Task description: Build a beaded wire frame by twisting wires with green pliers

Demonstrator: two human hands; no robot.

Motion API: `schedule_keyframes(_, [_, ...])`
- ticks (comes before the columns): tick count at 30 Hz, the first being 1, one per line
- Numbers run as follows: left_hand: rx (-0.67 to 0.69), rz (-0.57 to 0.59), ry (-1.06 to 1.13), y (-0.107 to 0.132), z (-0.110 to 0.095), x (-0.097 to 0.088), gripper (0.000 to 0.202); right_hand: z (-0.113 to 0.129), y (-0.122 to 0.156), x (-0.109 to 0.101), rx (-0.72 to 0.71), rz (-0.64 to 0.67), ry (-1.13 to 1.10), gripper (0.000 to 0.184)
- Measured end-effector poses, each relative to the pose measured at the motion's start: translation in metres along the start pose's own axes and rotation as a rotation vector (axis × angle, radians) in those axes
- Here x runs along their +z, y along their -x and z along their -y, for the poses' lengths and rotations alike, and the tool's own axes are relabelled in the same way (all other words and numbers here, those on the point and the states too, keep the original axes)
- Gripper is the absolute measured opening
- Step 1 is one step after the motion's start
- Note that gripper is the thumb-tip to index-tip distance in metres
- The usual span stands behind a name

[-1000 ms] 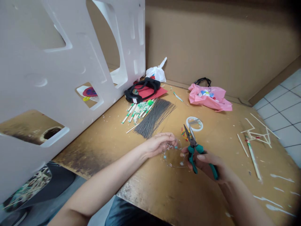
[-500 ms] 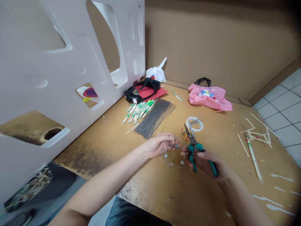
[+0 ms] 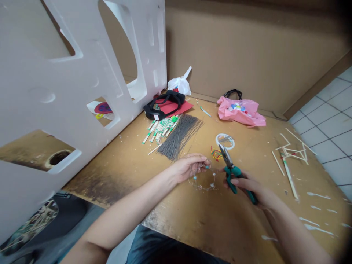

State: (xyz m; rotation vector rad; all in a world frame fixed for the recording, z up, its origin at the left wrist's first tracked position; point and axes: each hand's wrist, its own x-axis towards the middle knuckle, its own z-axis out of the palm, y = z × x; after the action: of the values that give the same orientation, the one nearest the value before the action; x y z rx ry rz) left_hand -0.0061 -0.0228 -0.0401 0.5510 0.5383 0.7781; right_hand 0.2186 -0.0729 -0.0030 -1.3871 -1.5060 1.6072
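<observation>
My left hand [image 3: 189, 167] pinches a thin wire loop strung with small teal and white beads [image 3: 204, 179], which hangs just above the brown table [image 3: 192, 220]. My right hand [image 3: 249, 187] is closed round the teal handles of long-nose pliers [image 3: 230, 167]. The plier jaws are closed and point up and away, a little to the right of the bead loop and not touching it. Coloured rubber bands [image 3: 216, 153] lie just behind the pliers.
A bundle of grey wires [image 3: 180, 136] and green-tipped sticks [image 3: 161, 128] lie ahead. Behind are a tape ring [image 3: 224, 141], a pink bag [image 3: 240, 112], a white bag [image 3: 180, 85], a black strap on red paper [image 3: 165, 104]. A white foam panel [image 3: 68, 91] stands left. Loose sticks [image 3: 291, 157] lie right.
The view has shifted slightly. My right hand with the pliers has drawn a little to the right, away from the bead loop; my left hand keeps hold of the loop.
</observation>
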Motion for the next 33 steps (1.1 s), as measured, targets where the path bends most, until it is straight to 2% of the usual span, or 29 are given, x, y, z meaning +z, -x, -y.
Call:
schedule_keyframes(3, [0.007, -0.002, 0.008, 0.001, -0.003, 0.001, 0.018, 0.002, 0.011, -0.01, -0.11, -0.204, 0.515, 0.038])
schedule_keyframes(6, [0.025, 0.011, 0.004, 0.002, -0.005, 0.002, 0.019, 0.003, 0.023, -0.017, -0.215, -0.303, 1.016, 0.036])
schedule_keyframes(8, [0.021, 0.021, -0.015, 0.004, -0.007, 0.002, 0.02, 0.004, 0.03, -0.02, -0.295, -0.334, 1.214, 0.036])
schedule_keyframes(10, [0.015, 0.031, -0.035, 0.005, -0.007, 0.002, 0.021, 0.005, 0.032, -0.02, -0.322, -0.372, 1.277, 0.035])
schedule_keyframes(12, [0.013, 0.054, -0.05, 0.006, -0.006, 0.002, 0.022, 0.004, 0.03, -0.017, -0.252, -0.421, 1.171, 0.032])
schedule_keyframes(15, [0.017, 0.109, -0.056, 0.008, -0.004, 0.004, 0.023, -0.001, 0.019, -0.004, -0.132, -0.436, 0.665, 0.025])
schedule_keyframes(18, [0.057, 0.13, -0.055, 0.009, -0.001, 0.008, 0.022, -0.008, 0.003, 0.018, -0.119, -0.304, 0.079, 0.033])
schedule_keyframes(20, [0.087, 0.128, -0.058, 0.008, 0.001, 0.009, 0.022, -0.01, -0.007, 0.033, -0.124, -0.214, -0.095, 0.034])
schedule_keyframes(22, [0.106, 0.137, -0.069, 0.008, 0.001, 0.01, 0.022, -0.009, -0.014, 0.043, -0.121, -0.186, -0.21, 0.033])
schedule_keyframes(25, [0.134, 0.155, -0.109, 0.007, 0.002, 0.008, 0.021, -0.006, -0.019, 0.046, -0.054, -0.171, -0.347, 0.031])
schedule_keyframes(29, [0.158, 0.154, -0.139, 0.005, 0.004, 0.006, 0.019, -0.004, -0.022, 0.04, 0.013, -0.155, -0.277, 0.031])
schedule_keyframes(33, [0.16, 0.108, -0.133, 0.004, 0.004, 0.007, 0.018, -0.005, -0.025, 0.04, -0.034, -0.154, -0.222, 0.03])
